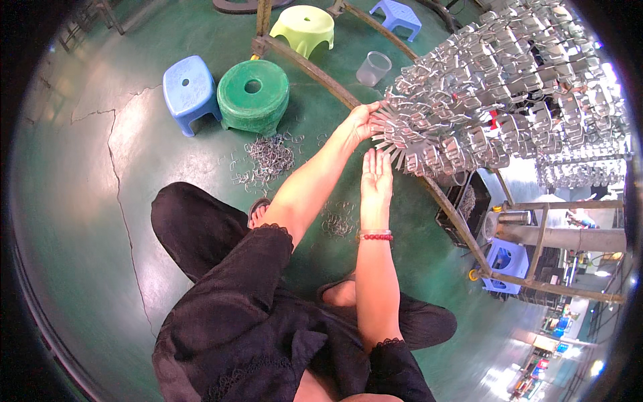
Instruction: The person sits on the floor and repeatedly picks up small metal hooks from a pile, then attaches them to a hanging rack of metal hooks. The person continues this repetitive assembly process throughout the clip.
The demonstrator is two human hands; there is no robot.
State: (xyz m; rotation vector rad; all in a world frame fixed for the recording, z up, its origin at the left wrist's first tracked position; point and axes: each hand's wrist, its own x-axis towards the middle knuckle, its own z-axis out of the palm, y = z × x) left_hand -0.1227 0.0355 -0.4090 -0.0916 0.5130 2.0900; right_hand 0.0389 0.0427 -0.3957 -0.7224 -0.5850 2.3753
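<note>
A large hanging bundle of silvery bent metal clips point(495, 87) fills the upper right, in packed rows. Its near end fans out in flat metal strips point(395, 144). My left hand point(362, 122) reaches up to the left edge of this fan, its fingers bent against the strips, the fingertips partly hidden. Just below the fan, my right hand point(376, 175) is held palm up with fingers stretched out, their tips close to the lower strips. Nothing shows in its palm. A red bead bracelet point(376, 236) circles my right wrist.
Loose metal clips point(269, 155) lie heaped on the green floor, with a smaller scatter point(338, 224) nearer me. Beyond stand a blue stool point(189, 87), a green stool point(254, 100), a yellow stool point(305, 27) and a clear cup point(373, 69). A metal frame point(315, 70) runs past the bundle.
</note>
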